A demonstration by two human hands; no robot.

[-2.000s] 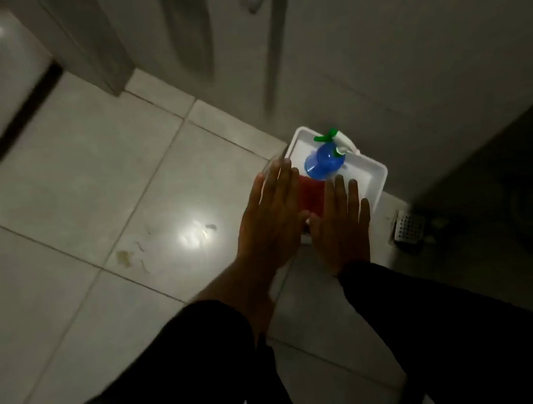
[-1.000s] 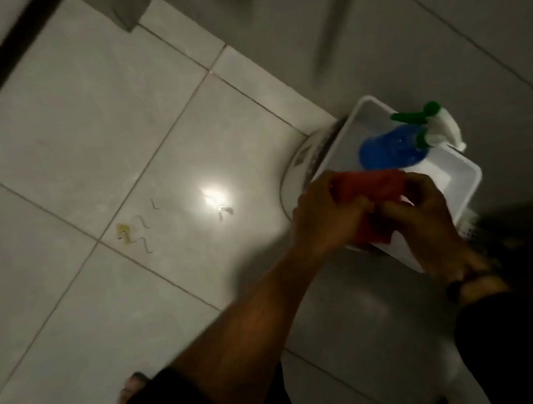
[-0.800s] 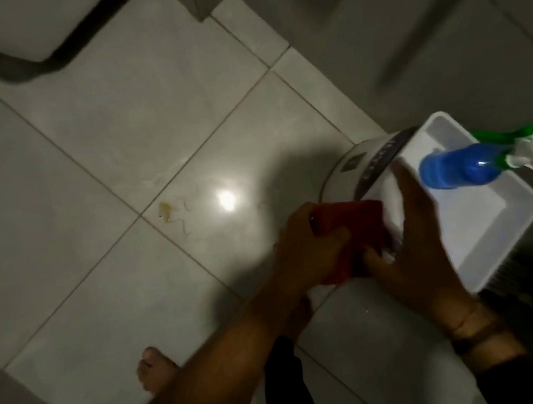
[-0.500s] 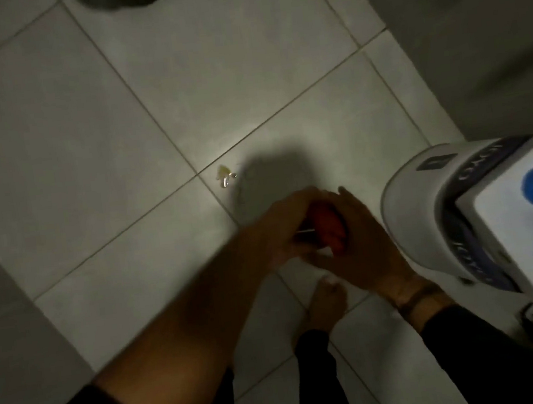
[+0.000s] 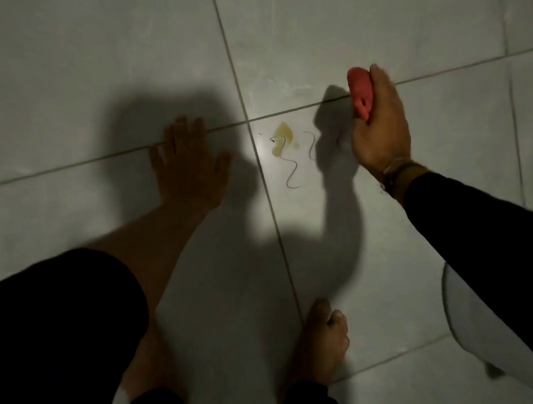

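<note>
Right hand (image 5: 377,126) grips bunched red cloth (image 5: 361,96) above pale tiled floor (image 5: 78,73). Left hand (image 5: 187,164) flat on floor, fingers spread. Small yellow stain (image 5: 283,132) with thin dark curled strands (image 5: 289,166) between hands. Bare foot (image 5: 321,341) below. White rounded object (image 5: 465,322) at lower right, partly hidden by sleeve.

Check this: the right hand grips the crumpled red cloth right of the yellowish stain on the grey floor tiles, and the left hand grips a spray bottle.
Wrong on the left hand: the head view shows it flat on the grey floor tiles, holding nothing. The right hand does grip the crumpled red cloth right of the yellowish stain.
</note>
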